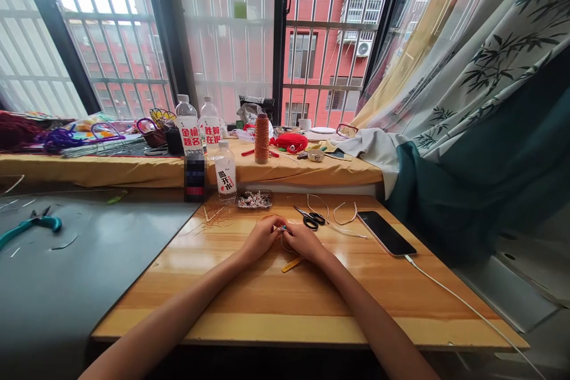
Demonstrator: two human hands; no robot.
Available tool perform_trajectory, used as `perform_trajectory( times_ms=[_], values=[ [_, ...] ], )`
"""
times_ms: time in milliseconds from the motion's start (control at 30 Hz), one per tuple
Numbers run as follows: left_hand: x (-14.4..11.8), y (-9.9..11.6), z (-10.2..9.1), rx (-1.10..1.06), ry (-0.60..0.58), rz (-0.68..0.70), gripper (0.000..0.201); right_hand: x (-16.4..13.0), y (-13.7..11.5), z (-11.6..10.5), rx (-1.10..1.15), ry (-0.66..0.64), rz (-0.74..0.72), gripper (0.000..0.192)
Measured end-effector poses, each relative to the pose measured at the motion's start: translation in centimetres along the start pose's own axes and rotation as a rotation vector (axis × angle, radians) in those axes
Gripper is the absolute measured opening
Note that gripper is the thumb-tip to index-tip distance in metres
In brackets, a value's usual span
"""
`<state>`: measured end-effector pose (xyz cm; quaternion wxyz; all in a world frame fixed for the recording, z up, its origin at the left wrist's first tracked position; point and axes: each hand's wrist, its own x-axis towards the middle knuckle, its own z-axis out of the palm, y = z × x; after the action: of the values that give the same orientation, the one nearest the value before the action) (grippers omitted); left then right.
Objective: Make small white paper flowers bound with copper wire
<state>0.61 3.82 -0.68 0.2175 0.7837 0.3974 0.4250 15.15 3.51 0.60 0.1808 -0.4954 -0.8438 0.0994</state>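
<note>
My left hand and my right hand meet over the middle of the wooden table, fingertips pinched together on a small bluish craft piece with thin wire looping under it. What the piece is exactly is too small to tell. A yellow strip lies on the table just below my right hand. Black scissors lie right of my hands, and a small tray of beads sits beyond them.
A phone on a white cable lies at the right. A water bottle stands by the tray. The ledge behind holds a copper thread spool, two bottles and craft clutter. Teal pliers lie on the grey surface at left.
</note>
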Motion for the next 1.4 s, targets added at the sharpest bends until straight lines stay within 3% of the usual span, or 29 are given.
perform_trajectory(
  times_ms=[500, 933, 1400],
  values=[
    [-0.35, 0.43, -0.11, 0.265, 0.012, 0.002, 0.020, -0.67, -0.48, -0.50, -0.295, 0.041, 0.020, 0.028],
    [-0.82, 0.51, 0.12, 0.505, -0.059, 0.068, 0.026, -0.61, -0.66, -0.30, -0.279, 0.056, -0.032, 0.023],
    [-0.24, -0.24, 0.24, 0.211, 0.008, 0.036, 0.026, -0.63, -0.57, -0.94, -0.398, 0.077, -0.036, 0.024]
  ],
)
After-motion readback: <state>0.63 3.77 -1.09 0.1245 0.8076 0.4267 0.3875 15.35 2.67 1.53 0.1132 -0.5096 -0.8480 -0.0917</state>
